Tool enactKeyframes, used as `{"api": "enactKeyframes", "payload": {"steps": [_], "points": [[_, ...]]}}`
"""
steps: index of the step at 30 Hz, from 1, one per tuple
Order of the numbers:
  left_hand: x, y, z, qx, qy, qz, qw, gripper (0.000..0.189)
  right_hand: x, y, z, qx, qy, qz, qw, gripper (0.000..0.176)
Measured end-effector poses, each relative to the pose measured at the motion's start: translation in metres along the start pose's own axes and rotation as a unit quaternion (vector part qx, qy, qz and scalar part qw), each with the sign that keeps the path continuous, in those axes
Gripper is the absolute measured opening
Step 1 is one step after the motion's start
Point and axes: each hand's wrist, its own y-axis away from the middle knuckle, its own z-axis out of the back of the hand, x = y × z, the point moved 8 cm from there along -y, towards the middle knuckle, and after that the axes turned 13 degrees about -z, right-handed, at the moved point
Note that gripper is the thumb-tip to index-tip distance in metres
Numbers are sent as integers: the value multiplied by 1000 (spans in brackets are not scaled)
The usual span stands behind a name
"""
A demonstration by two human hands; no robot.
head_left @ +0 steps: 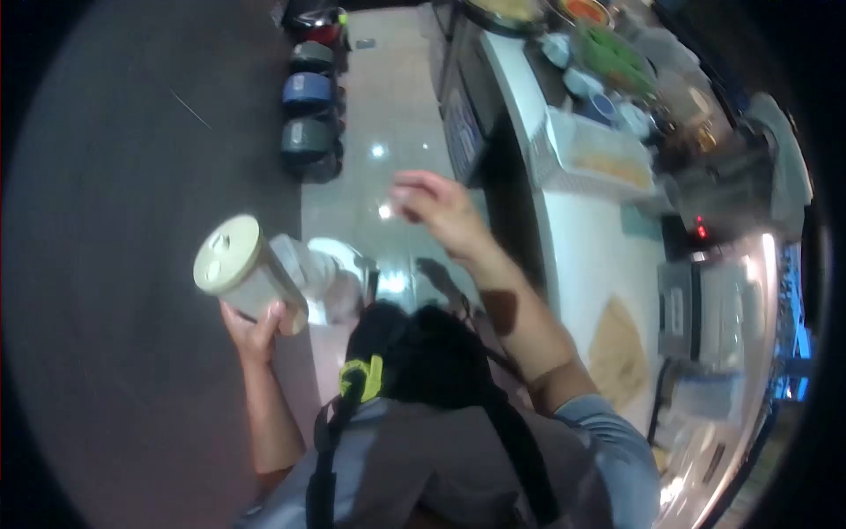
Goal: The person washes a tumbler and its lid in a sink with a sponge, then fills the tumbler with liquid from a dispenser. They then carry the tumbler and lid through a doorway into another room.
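My left hand is wrapped round the lower part of a clear canister with a cream lid. The canister is tilted, its lid towards the upper left. Just right of it stand clear plastic containers and a white round rim, partly hidden and blurred. My right hand hangs in the air over the pale floor, touching nothing I can see. Its fingers are loosely bent and apart, somewhat blurred.
A white counter runs along the right, bearing a white basket, a green bag and a brown flat piece. Several dark and blue containers line the edge of the dark surface on the left.
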Motion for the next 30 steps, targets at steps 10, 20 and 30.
{"api": "enactKeyframes", "payload": {"steps": [10, 20, 30], "points": [[125, -252, -111, 11, 60, 47, 997, 84, 123, -296, -28, 118, 236, 51, 963, 42], [181, -518, -338, 247, -1, -94, 964, 100, 253, -485, 81, 54, 355, 149, 921, 87], [262, -742, -368, 81, -159, -28, 984, 91, 339, -782, 49, 240, 392, 228, 858, 84]]}}
